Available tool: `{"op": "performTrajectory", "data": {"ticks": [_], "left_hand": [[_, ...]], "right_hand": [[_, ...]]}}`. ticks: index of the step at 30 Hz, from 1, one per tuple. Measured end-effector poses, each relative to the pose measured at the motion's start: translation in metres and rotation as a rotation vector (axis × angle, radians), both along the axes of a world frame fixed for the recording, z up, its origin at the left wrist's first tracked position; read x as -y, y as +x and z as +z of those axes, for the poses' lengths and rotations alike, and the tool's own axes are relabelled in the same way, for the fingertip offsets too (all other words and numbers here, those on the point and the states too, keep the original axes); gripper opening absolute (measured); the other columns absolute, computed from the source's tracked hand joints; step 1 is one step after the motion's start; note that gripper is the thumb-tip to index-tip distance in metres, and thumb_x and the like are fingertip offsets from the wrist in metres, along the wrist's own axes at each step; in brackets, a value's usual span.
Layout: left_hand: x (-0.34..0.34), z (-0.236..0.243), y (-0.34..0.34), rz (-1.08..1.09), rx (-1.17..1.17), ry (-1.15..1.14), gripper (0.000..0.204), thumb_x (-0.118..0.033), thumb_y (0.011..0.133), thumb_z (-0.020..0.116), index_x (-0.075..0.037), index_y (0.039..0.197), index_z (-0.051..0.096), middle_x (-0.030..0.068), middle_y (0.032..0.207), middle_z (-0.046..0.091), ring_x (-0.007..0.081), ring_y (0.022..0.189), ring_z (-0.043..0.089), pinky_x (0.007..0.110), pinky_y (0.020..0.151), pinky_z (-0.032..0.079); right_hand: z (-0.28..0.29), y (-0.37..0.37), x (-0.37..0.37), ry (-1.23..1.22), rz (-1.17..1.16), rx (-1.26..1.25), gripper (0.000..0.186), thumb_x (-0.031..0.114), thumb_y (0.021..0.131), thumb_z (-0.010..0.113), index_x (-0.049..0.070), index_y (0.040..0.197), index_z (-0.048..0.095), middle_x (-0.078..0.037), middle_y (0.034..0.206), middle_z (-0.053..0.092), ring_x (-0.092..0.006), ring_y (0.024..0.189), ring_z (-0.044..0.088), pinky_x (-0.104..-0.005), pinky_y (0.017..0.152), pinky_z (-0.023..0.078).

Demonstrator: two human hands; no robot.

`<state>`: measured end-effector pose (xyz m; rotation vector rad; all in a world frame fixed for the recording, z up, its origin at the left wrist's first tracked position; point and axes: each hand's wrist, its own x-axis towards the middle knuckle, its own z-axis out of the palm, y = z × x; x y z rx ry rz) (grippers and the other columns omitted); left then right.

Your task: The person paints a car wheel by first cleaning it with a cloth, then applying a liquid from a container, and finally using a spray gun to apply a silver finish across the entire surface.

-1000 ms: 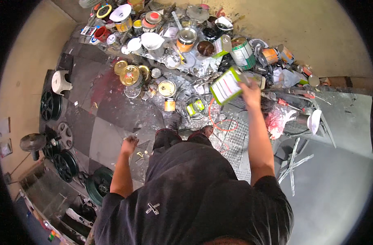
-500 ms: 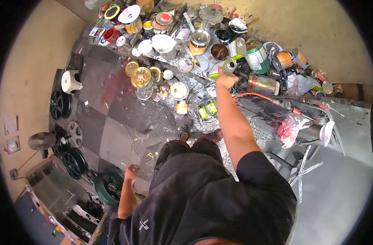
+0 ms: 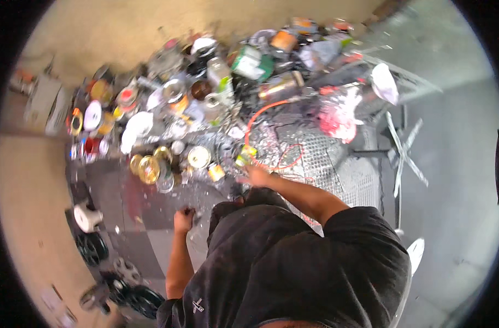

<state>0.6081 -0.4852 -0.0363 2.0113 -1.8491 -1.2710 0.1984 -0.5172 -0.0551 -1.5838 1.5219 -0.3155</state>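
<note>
Right of the round, pale-topped metal tin (image 3: pixel 199 157), find the yellow-green container (image 3: pixel 246 155), just beside the blurred right hand (image 3: pixel 257 176); cannot tell its grip. Nearer the body than the tin, see the left hand (image 3: pixel 184 220), seemingly curled; cannot tell around what. Better to move slowly, without catching the thin orange-red hose (image 3: pixel 253 118).

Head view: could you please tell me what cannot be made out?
In the head view:
Whether the right hand touches the yellow-green container: motion blur.
Whether the left hand holds anything: it is curled and blurred.
Wording on the orange can: blurred, too small.
What lies beneath the black shirt: it blocks the view.
</note>
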Motion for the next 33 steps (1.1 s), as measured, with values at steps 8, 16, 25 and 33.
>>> {"op": "performTrajectory", "data": {"ticks": [8, 16, 25, 33], "left_hand": [[0.19, 0.157, -0.325, -0.555, -0.337, -0.371, 0.022, -0.022, 0.095, 0.063, 0.0, 0.093, 0.062, 0.016, 0.075, 0.064, 0.0291, 0.067, 0.062, 0.041, 0.064, 0.048], [0.257, 0.145, -0.527, -0.61, -0.553, -0.281, 0.054, -0.041, 0.087, 0.076, -0.005, 0.123, 0.062, 0.0191, 0.111, 0.069, 0.0268, 0.108, 0.065, 0.037, 0.094, 0.048], [0.212, 0.142, -0.558, -0.408, -0.551, -0.155, 0.042, -0.042, 0.089, 0.073, -0.003, 0.105, 0.069, 0.0049, 0.067, 0.063, 0.0137, 0.058, 0.058, 0.031, 0.058, 0.045], [0.079, 0.192, -0.566, -0.457, -0.439, -0.238, 0.034, -0.035, 0.092, 0.07, -0.005, 0.108, 0.067, 0.01, 0.094, 0.072, 0.0215, 0.084, 0.066, 0.036, 0.079, 0.052]], "right_hand": [[0.012, -0.152, -0.201, 0.352, -0.022, 0.287, 0.07, 0.061, 0.095, 0.053, 0.0, 0.128, 0.063, -0.022, 0.126, 0.066, -0.0312, 0.116, 0.063, -0.0397, 0.101, 0.047], [0.072, -0.191, -0.233, 0.355, -0.617, 0.064, 0.066, 0.052, 0.092, 0.064, -0.004, 0.127, 0.063, -0.022, 0.124, 0.067, -0.0296, 0.113, 0.066, -0.0392, 0.099, 0.049], [0.162, -0.291, -0.156, -0.247, -0.799, 0.17, 0.046, 0.032, 0.092, 0.069, -0.005, 0.119, 0.064, -0.02, 0.105, 0.072, -0.0251, 0.098, 0.071, -0.0377, 0.088, 0.054], [0.239, -0.333, -0.008, -0.688, -1.202, 0.088, 0.071, 0.031, 0.088, 0.073, -0.014, 0.133, 0.043, -0.036, 0.127, 0.054, -0.0456, 0.123, 0.054, -0.0453, 0.103, 0.043]]}}
